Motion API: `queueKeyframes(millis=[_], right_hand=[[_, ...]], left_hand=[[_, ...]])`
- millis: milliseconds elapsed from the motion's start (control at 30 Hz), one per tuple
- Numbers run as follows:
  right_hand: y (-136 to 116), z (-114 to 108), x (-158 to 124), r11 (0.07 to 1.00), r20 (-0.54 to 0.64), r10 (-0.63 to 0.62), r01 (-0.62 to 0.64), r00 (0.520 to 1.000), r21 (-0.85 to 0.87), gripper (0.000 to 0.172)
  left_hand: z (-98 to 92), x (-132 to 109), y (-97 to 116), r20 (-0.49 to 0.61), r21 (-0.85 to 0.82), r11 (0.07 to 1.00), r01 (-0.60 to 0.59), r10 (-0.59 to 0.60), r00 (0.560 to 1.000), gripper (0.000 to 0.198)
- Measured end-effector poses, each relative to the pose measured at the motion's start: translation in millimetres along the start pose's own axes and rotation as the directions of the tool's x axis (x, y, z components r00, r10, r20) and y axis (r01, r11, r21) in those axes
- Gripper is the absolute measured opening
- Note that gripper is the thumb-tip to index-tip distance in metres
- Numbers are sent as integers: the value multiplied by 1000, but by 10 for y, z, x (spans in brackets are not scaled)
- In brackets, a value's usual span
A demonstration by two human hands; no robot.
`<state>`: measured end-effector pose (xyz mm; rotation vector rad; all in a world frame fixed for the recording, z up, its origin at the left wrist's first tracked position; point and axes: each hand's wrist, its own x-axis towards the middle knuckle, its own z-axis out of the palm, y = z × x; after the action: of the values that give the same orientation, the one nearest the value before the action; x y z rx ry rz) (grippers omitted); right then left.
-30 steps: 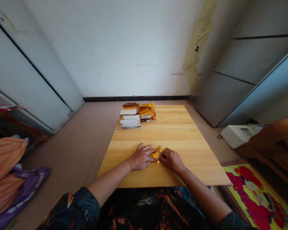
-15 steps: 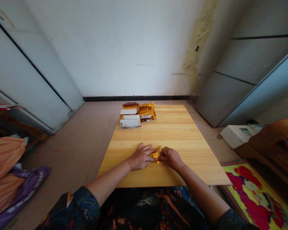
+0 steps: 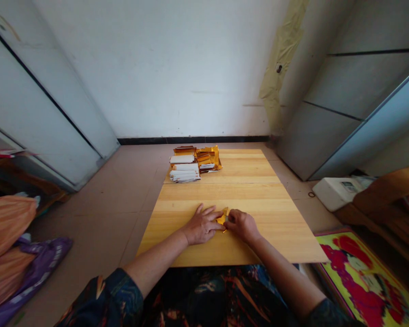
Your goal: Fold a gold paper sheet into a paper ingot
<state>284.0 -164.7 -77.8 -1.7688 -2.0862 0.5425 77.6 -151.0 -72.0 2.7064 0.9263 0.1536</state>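
Observation:
A small piece of golden foil paper [image 3: 221,220] lies on the wooden board [image 3: 259,195] between my hands. My left hand [image 3: 202,225] rests flat with its fingers spread, the fingertips pressing on the foil's left side. At the foil's right edge, my right hand [image 3: 242,225] has its fingers curled in a pinch on the paper. Part of the foil is hidden under the fingers. Toward the board's far left corner stand stacks of folded gold and white paper [image 3: 185,172], touching neither hand.
A white wall [image 3: 177,68] rises behind the board. Orange and purple bags [image 3: 10,227] lie at the left. On the right are a white box [image 3: 334,193], a wooden seat [image 3: 388,190] and a colourful mat [image 3: 364,272] on the floor.
Both hands keep nearly the same places. The small golden bit below the foil now shows less beside the fingers.

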Motion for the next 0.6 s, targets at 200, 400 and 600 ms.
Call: queueKeyframes(millis=[200,400,600], right_hand=[[311,2,-157,905,-168,-310,345,936,251,16],[335,-82,-326,856,4,-516,516,856,0,29],[146,-106,-292,885,110,-422,435,900,-163,30]], left_hand=[[34,-3,-4,-23,-3,1000,-1,1,1000,42],[68,-9,-21,-37,2,1000,-3,3,999,42],[65,-14,-22,-27,0,1000,-4,4,1000,41]])
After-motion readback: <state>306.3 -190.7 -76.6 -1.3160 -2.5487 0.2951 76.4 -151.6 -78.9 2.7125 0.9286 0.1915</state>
